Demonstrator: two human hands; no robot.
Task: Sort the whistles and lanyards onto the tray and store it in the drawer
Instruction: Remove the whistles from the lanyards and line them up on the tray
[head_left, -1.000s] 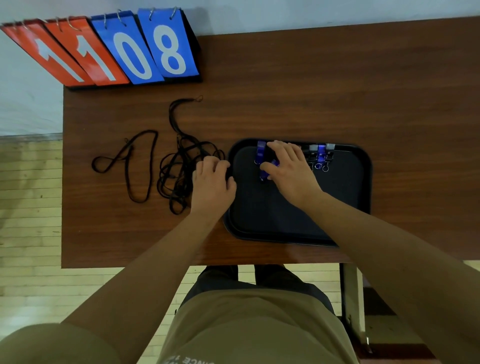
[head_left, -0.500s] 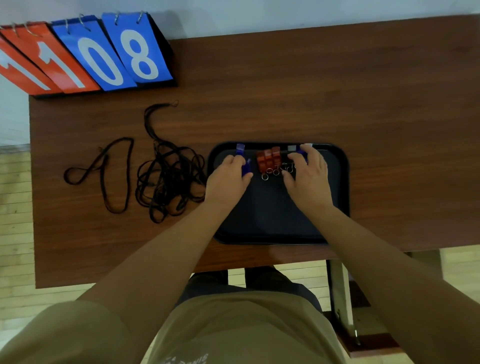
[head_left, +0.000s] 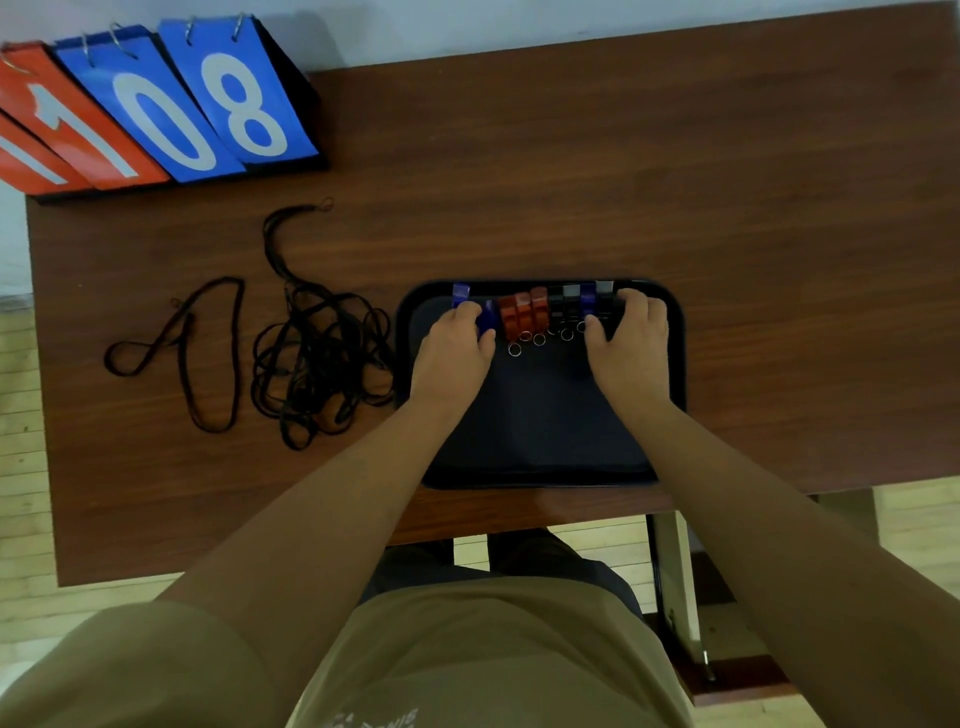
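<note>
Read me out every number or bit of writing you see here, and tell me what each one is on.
"1" on the red flip card.
"0" on the left blue flip card.
"8" on the right blue flip card.
Leftmost red card: white digit cut off by the picture's edge, not readable.
Shirt print: cut off and blurred, not readable.

The person wears a khaki short-sleeved T-shirt (head_left: 467, 649) with pale printed lettering (head_left: 379, 719) at the bottom edge, over dark trousers (head_left: 519, 561). The arms are bare down to the left hand (head_left: 454, 353) and right hand (head_left: 631, 353).
</note>
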